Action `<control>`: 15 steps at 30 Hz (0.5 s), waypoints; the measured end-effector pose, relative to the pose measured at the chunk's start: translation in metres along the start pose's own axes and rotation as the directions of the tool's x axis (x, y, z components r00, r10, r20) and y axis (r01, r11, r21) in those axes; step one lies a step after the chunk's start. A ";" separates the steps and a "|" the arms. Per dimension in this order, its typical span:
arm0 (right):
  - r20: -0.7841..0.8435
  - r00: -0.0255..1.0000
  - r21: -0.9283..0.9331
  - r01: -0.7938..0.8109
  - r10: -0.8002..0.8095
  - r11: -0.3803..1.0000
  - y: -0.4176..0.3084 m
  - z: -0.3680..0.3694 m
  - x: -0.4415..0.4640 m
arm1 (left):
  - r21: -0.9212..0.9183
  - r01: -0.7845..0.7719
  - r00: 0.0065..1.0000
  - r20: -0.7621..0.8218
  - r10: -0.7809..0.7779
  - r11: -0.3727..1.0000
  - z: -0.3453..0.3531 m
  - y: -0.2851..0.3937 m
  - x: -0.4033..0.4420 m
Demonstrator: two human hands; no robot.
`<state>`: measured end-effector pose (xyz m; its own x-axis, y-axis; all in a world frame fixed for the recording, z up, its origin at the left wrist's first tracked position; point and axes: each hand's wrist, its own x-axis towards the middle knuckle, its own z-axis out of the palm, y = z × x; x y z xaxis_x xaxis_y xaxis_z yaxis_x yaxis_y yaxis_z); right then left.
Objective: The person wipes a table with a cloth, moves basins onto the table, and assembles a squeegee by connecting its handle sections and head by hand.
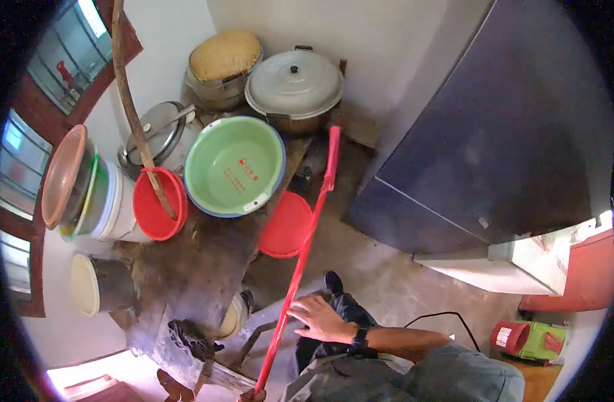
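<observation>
No text is legible: the red characters and emblem in the green basin [216,157], upper left of centre, and the red print on the white box [536,268], right, are too small.

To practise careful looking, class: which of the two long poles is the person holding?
The red pole, its lower end in the left grip; the other, a bare wooden pole, leans in a red bucket.
</observation>
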<state>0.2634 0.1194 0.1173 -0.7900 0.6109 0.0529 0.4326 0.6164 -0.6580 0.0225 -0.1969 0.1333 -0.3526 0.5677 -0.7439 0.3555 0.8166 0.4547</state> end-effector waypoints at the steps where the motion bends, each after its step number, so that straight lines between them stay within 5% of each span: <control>1: -0.026 1.000 -0.040 0.006 -0.007 0.999 -0.001 -0.012 0.005 | -0.002 0.001 1.000 -0.014 -0.001 1.000 -0.001 0.001 0.006; 3: -0.056 0.998 -0.050 0.035 -0.038 0.998 0.003 -0.032 0.017 | 0.109 -0.358 0.930 -0.046 0.364 0.927 -0.002 0.019 0.020; 4: -0.082 0.995 -0.057 0.049 -0.053 0.997 0.006 -0.039 0.022 | -0.016 -0.344 0.939 0.005 0.344 0.939 0.000 0.038 0.030; 6: -0.096 0.993 -0.084 0.059 -0.068 0.995 0.022 -0.048 0.039 | 0.166 -0.209 0.977 -0.001 0.212 0.964 -0.005 0.114 0.048; 9: -0.116 0.992 -0.144 0.026 -0.043 0.989 0.070 -0.060 0.068 | 0.193 -0.337 0.921 -0.136 0.365 0.922 0.014 0.187 0.084; 11: -0.178 0.983 -0.200 0.017 -0.054 0.980 0.101 -0.071 0.085 | 0.446 -0.279 0.903 -0.180 0.391 0.850 0.022 0.216 0.106; 15: -0.151 0.983 -0.212 0.071 -0.104 0.975 0.142 -0.092 0.106 | 0.406 -0.299 0.918 -0.123 0.376 0.864 0.027 0.259 0.124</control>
<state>0.2808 0.3170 0.0984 -0.7562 0.6112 0.2337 0.4580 0.7495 -0.4780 0.0940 0.0823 0.1453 -0.2969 0.8413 -0.4518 0.7639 0.4931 0.4163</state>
